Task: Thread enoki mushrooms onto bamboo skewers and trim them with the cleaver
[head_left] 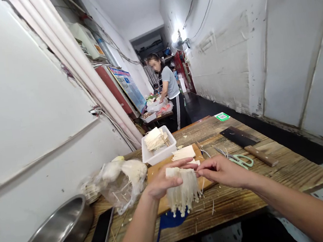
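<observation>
One flat bunch of white, thin-stemmed enoki mushrooms (183, 192) hangs over the tan wooden board (153, 173), L hand (160, 182) gripping its top, R hand (221, 171) pinching a thin brownish stick (196, 171) alongside, prob. to keep strands level.

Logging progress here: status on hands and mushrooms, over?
Left hand holding white mushroom bunch, caps hanging down. Right hand pinched at its edge, exact grip unclear. Green-handled scissors close beside right wrist.

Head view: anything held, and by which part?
The left hand holds a bunch of enoki mushrooms by its upper edge, caps hanging down. The right hand pinches at that edge's right end; exactly what it grips cannot be told.
</observation>
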`<state>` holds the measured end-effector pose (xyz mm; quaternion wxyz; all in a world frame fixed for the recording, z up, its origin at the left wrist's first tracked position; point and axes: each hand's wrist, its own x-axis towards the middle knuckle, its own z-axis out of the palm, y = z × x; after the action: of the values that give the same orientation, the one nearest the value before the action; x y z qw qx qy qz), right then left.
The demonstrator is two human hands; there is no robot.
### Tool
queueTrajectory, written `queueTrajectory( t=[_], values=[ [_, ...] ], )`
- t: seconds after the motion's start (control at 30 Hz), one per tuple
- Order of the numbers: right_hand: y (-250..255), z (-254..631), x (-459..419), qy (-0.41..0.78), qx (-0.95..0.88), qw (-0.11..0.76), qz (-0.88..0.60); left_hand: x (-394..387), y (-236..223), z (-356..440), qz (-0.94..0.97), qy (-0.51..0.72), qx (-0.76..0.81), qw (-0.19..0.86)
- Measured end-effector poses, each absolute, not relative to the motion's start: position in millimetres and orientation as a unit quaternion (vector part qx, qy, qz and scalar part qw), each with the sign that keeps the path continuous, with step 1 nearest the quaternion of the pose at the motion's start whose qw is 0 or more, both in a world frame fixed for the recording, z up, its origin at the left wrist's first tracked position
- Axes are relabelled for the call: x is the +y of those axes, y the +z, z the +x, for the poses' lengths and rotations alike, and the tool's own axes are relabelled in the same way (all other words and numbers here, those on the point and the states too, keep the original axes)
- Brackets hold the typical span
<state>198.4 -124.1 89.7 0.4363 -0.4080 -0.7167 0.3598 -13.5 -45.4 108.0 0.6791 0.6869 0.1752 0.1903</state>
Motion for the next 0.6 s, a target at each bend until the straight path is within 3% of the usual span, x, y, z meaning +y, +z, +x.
queueTrajectory(
  t=[0.43, 0.6],
  values=[
    [53, 196, -156, 0.231, -0.754, 0.372, -0.490, -120, 31, -9, 0.442, 0.249, 0.213, 0.835],
    [28, 171, -203, 0.204, -0.764, 0.358, -0.497, -160, 4, -29, 0.421, 0.278, 0.253, 0.826]
  ],
)
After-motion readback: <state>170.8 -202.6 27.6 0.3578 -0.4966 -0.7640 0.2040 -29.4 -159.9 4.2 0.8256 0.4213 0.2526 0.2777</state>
